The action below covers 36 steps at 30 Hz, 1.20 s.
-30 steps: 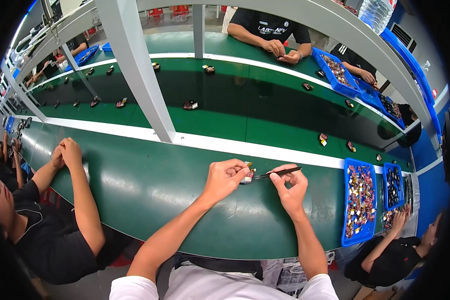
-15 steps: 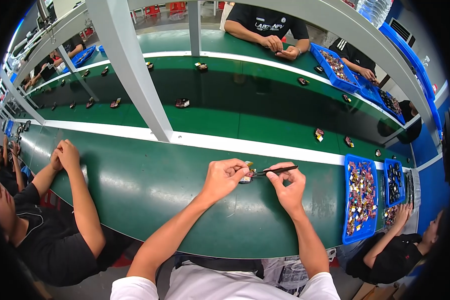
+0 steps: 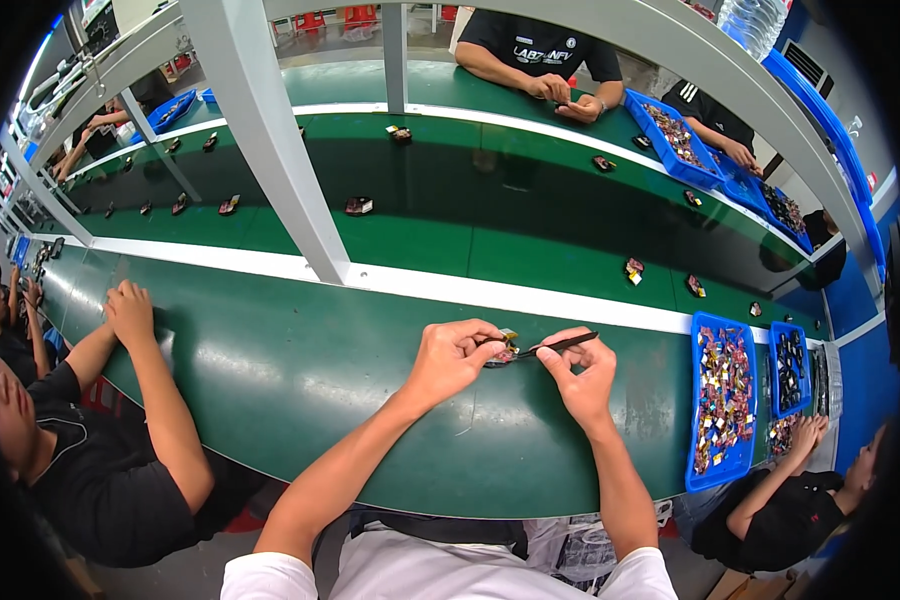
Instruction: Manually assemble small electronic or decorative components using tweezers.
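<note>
Head view: the person's left hand (image 3: 452,358) is curled shut, fingertips pinching a small component (image 3: 505,345) with a yellow patch and dark body, held just above the green workbench (image 3: 300,370) near its far edge by the white strip. Right hand (image 3: 580,372) is closed in a pinch grip on dark tweezers (image 3: 555,346), whose tips point left and meet the small component between the two hands. Both forearms come up from the lower edge, white sleeves at the bottom. To the right on the workbench sits a blue tray (image 3: 722,400) full of small mixed yellow and dark parts, and just beside it a second blue tray (image 3: 790,368) with dark parts. Beyond the white strip runs a dark green conveyor belt (image 3: 490,210) carrying scattered small parts, well apart from each other. A grey upright post (image 3: 270,150) rises left of centre. A co-worker in a black shirt sits at the left, hand (image 3: 130,312) resting on the bench; another person's hands (image 3: 565,97) work across the belt; a third person sits lower right.
</note>
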Available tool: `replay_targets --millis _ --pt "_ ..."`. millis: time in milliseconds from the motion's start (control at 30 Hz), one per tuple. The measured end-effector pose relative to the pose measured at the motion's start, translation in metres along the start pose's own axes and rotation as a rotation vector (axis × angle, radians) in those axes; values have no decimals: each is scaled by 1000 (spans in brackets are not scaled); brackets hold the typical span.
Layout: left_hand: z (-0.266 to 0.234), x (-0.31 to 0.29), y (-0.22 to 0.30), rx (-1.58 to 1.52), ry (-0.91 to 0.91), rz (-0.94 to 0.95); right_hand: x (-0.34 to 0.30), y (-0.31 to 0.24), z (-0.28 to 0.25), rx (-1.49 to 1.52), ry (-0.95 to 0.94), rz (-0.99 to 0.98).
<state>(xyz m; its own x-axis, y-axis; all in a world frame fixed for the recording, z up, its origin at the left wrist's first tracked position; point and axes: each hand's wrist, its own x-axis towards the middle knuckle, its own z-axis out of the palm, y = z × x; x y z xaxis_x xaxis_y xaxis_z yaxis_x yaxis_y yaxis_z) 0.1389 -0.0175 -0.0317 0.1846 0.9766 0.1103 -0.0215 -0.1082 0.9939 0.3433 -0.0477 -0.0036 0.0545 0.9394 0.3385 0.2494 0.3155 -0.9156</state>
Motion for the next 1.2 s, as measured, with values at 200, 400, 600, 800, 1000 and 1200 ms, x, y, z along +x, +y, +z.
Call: replay_targets --millis 200,400,600,800,1000,1200 --pt "-1 -2 8 189 18 202 0 3 -3 22 -29 47" --pt "-1 -4 7 242 1 263 -1 0 -1 18 -45 77" --pt "-2 -4 8 284 -12 273 0 3 -3 10 -52 80" --pt "-2 -2 4 287 0 293 0 2 -3 -4 -41 59" --pt "-5 1 -3 218 58 142 2 -2 -3 58 62 -1" --pt "-4 1 -4 159 53 129 -1 -3 -1 -13 8 -81"
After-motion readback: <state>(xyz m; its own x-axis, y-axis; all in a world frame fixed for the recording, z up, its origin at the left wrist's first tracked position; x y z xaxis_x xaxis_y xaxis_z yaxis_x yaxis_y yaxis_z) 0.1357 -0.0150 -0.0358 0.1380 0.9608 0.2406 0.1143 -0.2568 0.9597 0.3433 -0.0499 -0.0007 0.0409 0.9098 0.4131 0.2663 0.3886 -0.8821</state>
